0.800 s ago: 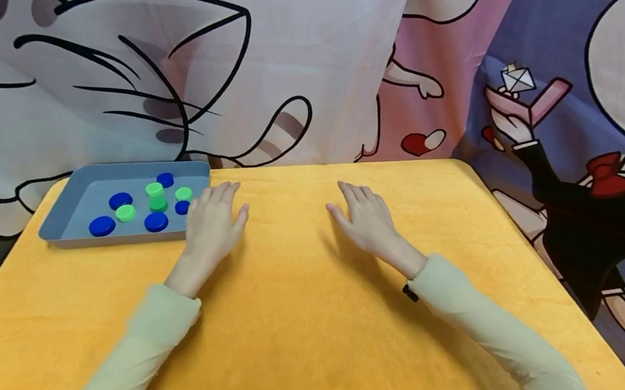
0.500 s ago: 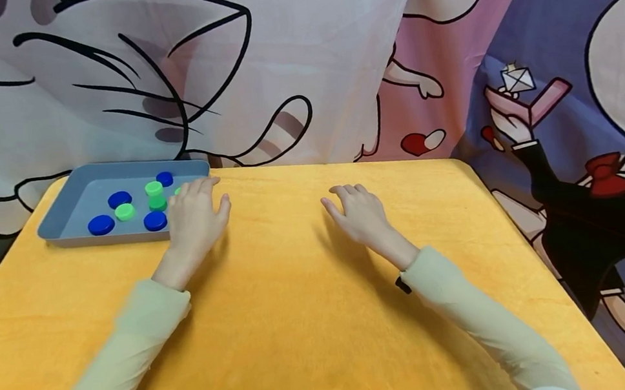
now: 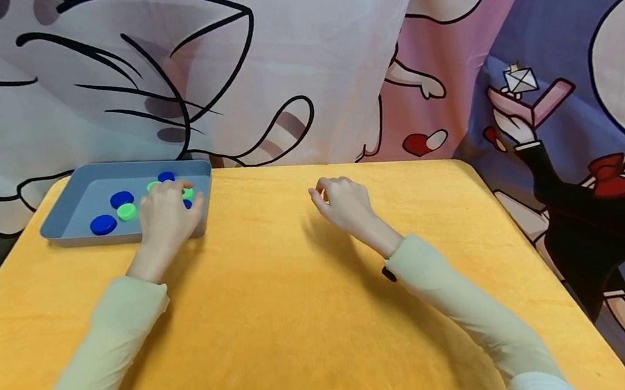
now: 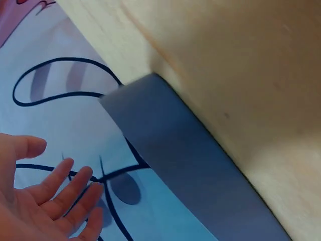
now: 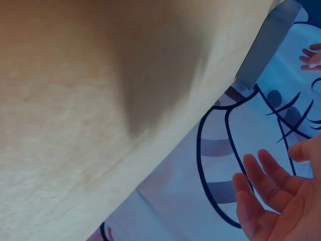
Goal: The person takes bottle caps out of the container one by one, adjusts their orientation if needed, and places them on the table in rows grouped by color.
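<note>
My left hand [image 3: 165,214] hovers over the right part of a grey-blue tray [image 3: 86,190], its fingers loosely bent. In the left wrist view that hand [image 4: 60,201] has its fingers spread and holds nothing, beside the tray's outer wall [image 4: 175,145]. Flat round discs lie in the tray, among them a dark blue disc [image 3: 103,224] and a light green disc [image 3: 126,212]. Some discs are partly or wholly hidden behind the hand. My right hand [image 3: 345,202] hangs above the table's middle, fingers relaxed and bare of any object, as the right wrist view shows of the hand [image 5: 281,201].
The yellow table [image 3: 280,316] reaches back to a printed cartoon cloth [image 3: 330,56] hanging behind and along the right side. At the table's back left corner sits the tray, close against the cloth.
My left hand has moved left from the tray's right edge to over the discs, its fingers bending more. My right hand has shifted slightly left and its fingers have curled in a little.
</note>
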Motion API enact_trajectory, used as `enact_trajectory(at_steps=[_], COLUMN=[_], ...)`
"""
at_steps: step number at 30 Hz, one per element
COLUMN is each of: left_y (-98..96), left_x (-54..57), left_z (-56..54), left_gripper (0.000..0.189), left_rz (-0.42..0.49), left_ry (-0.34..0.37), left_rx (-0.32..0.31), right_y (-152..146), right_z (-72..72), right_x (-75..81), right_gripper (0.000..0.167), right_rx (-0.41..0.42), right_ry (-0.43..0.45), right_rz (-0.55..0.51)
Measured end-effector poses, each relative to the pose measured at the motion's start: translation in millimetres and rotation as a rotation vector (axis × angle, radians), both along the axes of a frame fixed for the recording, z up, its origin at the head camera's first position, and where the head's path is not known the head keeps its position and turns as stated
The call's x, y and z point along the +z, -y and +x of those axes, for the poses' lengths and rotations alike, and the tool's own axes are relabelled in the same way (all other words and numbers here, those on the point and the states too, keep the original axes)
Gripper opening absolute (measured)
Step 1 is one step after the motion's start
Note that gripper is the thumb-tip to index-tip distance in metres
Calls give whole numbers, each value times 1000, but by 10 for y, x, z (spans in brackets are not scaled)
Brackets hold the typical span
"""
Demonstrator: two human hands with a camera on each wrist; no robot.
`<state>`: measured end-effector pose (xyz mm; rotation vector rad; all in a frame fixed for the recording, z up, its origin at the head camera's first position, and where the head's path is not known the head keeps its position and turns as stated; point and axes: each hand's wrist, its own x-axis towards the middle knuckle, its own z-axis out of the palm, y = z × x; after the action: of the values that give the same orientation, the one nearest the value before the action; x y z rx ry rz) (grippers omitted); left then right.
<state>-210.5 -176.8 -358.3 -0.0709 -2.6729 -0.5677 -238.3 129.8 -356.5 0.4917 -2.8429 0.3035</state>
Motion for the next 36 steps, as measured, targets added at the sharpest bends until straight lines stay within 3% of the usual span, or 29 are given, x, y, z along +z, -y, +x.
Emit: enact_trajectory(at_steps=[9,18,25,36], left_y=[253,385,430,430], left_x=[-58,-150,-197,-284], left_z=[-10,43,68,37], left_gripper=[33,37,46,37], left_rz=[-49,-60,-36,-64], left_ry=[55,89,194,172], left_rx=[1,0,-44,-99], right_y=[153,214,282,312], right_z=[-33,-32,-29,-22], right_x=[6,-16,-18,-25], right_gripper=[33,34,40,41], right_rx=[39,46,51,50], right_ry=[-35,-32,-13,-16], right_rz=[19,29,44,62])
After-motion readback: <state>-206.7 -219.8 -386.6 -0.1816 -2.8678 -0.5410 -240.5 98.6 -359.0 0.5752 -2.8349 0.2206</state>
